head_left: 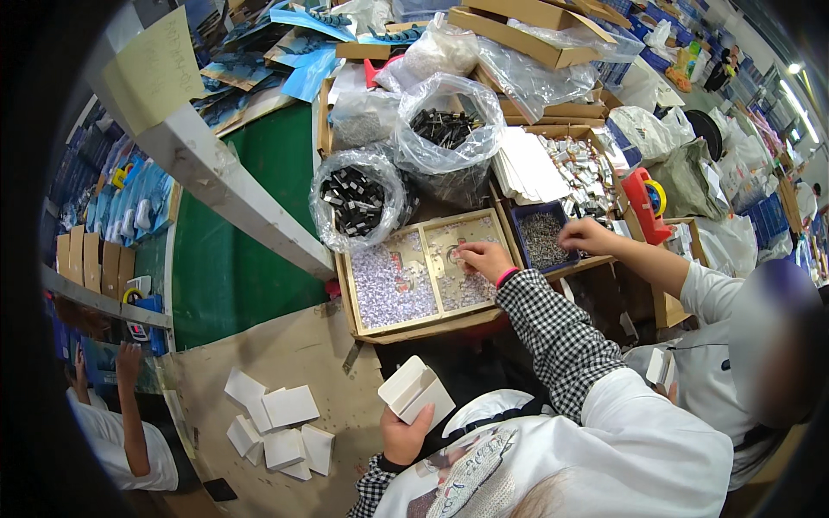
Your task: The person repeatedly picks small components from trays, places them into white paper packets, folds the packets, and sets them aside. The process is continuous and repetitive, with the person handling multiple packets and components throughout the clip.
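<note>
"What are we seeing on the left?"

"White boxes [290, 406] are lying in a loose pile on the cardboard [345, 406]. To their right, our left hand [408, 436] is gripping an open white box [419, 393]."

"And further right?"

"We are holding our right hand [465, 257] over the right half of a wooden tray [433, 272] of small pale pieces [389, 298], fingers curled; we cannot tell whether they are pinching anything. Beyond it, a co-worker's hand [585, 236] is hanging by a blue bin [555, 265]."
</note>
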{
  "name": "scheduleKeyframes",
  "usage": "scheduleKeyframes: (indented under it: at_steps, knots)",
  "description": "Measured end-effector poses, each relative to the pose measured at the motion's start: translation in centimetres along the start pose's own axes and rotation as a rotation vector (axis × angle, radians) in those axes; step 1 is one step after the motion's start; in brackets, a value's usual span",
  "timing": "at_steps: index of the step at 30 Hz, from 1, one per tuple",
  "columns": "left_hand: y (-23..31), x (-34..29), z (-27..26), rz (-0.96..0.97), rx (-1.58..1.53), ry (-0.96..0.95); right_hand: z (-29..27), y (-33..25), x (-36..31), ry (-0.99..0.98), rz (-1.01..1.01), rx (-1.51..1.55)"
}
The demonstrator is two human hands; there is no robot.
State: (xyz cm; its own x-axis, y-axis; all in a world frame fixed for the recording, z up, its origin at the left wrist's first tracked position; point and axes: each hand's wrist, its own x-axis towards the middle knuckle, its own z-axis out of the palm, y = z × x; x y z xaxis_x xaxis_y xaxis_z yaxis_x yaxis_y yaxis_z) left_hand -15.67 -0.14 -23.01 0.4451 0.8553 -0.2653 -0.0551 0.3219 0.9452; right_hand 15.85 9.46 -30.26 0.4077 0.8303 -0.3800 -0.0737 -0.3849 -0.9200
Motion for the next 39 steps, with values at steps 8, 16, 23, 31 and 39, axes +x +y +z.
scheduleKeyframes:
  at_steps: [8,16,23,31,39]
  knots:
    - [0.5,-0.9,0.5,0.007,0.081,-0.01,0.9,1.0,4.1,0.132,-0.545,-0.76]
    - [1.6,-1.1,1.0,0.073,0.118,0.045,0.7,0.0,4.0,0.086,-0.587,-0.736]
    - [1.0,1.1,1.5,0.183,0.285,0.075,0.8,-7.9,-9.2,-0.33,-0.372,0.027]
    - [2.5,2.4,2.9,0.491,0.394,-0.097,2.8,-11.8,-18.2,-0.413,-0.872,-0.426]
    - [2.8,1.7,3.9,0.434,0.385,-0.191,2.4,-10.3,-19.9,-0.251,-1.072,-0.743]
